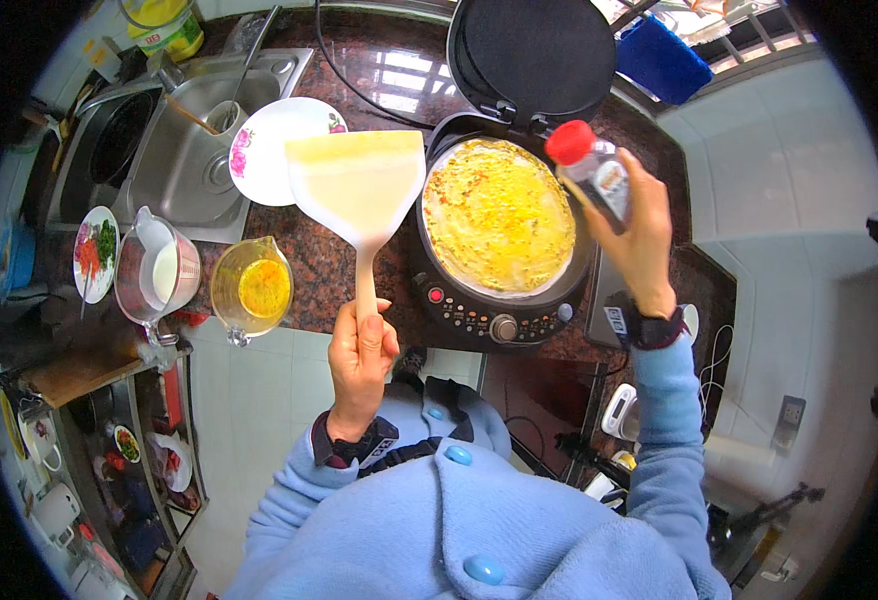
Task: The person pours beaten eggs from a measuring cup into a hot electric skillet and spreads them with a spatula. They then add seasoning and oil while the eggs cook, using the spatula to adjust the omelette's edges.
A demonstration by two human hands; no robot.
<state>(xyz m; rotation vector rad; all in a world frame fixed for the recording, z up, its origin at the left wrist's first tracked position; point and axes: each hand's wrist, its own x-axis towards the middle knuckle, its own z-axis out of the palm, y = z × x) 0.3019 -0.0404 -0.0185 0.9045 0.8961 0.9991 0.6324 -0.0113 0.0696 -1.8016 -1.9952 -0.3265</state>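
My left hand (pixel 362 367) grips the handle of a wide cream-coloured spatula (pixel 360 184), its broad blade raised in front of a white floral plate (pixel 266 154). In my right hand (pixel 645 232) is a clear jar (pixel 605 176) with a red cap and dark contents. It is tilted beside the right edge of an electric griddle (pixel 503 330), whose black lid (pixel 533 56) stands raised at the back. A round pancake with yellow egg mixture (pixel 499 217) covers most of the griddle's plate.
A measuring jug of white liquid (pixel 158 274), a glass jug of egg mixture (pixel 251 289) and a plate of chopped vegetables (pixel 95 255) stand left. Behind them is a steel sink (pixel 176 165). A power cord (pixel 364 94) runs behind the griddle; a shelf rack (pixel 161 435) stands lower left.
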